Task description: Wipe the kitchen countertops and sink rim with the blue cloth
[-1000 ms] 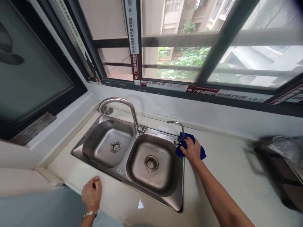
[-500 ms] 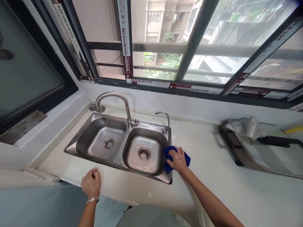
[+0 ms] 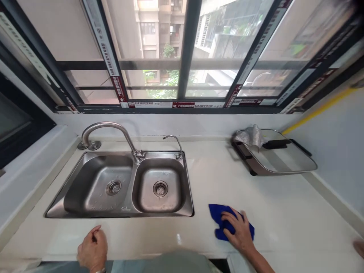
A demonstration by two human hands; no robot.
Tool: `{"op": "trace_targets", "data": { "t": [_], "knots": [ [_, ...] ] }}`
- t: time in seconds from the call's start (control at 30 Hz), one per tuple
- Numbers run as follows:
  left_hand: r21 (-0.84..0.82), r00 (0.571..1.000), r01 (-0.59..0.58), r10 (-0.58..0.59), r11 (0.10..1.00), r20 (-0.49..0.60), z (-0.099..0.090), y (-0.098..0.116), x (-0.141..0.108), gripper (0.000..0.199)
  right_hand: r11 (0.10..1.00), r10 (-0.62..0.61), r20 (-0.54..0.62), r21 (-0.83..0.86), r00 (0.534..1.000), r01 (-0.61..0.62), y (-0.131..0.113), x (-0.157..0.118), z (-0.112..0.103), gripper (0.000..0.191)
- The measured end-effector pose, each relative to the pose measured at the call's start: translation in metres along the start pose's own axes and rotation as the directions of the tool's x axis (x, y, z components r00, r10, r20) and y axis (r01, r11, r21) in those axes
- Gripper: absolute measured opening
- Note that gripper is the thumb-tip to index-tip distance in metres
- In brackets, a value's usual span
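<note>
My right hand (image 3: 241, 232) presses on a dark blue cloth (image 3: 216, 213), its fingers curled into the fabric. Cloth and hand lie on the white countertop (image 3: 199, 237), to the right of the sink's front corner. The double-bowl steel sink (image 3: 189, 182) has droplets in its bowls. Loosely curled in a fist, my left hand (image 3: 93, 248) hovers by the counter's front edge, below the left bowl, and nothing shows in its fingers.
A curved steel faucet (image 3: 109, 124) and a thin small spout (image 3: 179, 146) rise behind the sink. An electric pan (image 3: 280, 173) with a glass lid stands at the back right, crumpled plastic on it. Windows (image 3: 159, 87) run along the back, and a yellow pipe (image 3: 318, 111) crosses the right wall.
My right hand has moved with the blue cloth from the sink's right rim onto the countertop, rightward and nearer me. The view has turned right. My left hand stays curled.
</note>
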State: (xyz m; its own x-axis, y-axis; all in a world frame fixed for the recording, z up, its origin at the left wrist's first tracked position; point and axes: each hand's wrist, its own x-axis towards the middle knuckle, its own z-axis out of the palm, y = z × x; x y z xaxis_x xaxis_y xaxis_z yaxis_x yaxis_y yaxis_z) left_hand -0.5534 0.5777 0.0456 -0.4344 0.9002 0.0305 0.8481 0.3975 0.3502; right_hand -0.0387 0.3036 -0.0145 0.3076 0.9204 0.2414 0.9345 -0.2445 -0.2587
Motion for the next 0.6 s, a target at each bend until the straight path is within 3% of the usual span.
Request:
{"op": "trace_targets", "data": {
  "t": [0.07,0.13,0.23,0.37,0.47,0.6],
  "knots": [
    [0.006,1.0,0.009,-0.009,1.0,-0.012,0.004,-0.002,0.002,0.052,0.985,0.157,-0.067,-0.062,0.985,-0.161,0.033,-0.023,-0.006,0.032],
    [0.01,1.0,0.013,-0.012,1.0,-0.02,0.008,-0.004,0.006,0.054,0.943,0.298,-0.156,-0.106,0.942,-0.316,0.054,-0.039,-0.009,0.036],
    [0.016,1.0,0.016,-0.016,1.0,0.003,0.01,-0.005,0.01,0.056,0.901,0.359,-0.237,-0.165,0.903,-0.401,0.048,-0.041,-0.004,0.047],
    [0.031,0.994,0.073,-0.075,0.997,0.078,0.006,0.0,0.011,0.058,0.964,0.184,-0.129,-0.168,0.974,-0.204,-0.009,-0.003,0.017,0.055],
    [0.028,0.995,0.091,-0.092,0.995,0.049,0.0,0.007,0.007,0.062,0.994,0.057,-0.056,-0.087,0.997,-0.062,-0.052,0.044,0.03,0.064],
    [0.026,0.997,0.058,-0.059,0.998,0.042,-0.004,0.012,0.002,0.061,0.999,-0.048,0.036,-0.01,0.998,0.049,-0.069,0.11,0.035,0.063]
  ]
}}
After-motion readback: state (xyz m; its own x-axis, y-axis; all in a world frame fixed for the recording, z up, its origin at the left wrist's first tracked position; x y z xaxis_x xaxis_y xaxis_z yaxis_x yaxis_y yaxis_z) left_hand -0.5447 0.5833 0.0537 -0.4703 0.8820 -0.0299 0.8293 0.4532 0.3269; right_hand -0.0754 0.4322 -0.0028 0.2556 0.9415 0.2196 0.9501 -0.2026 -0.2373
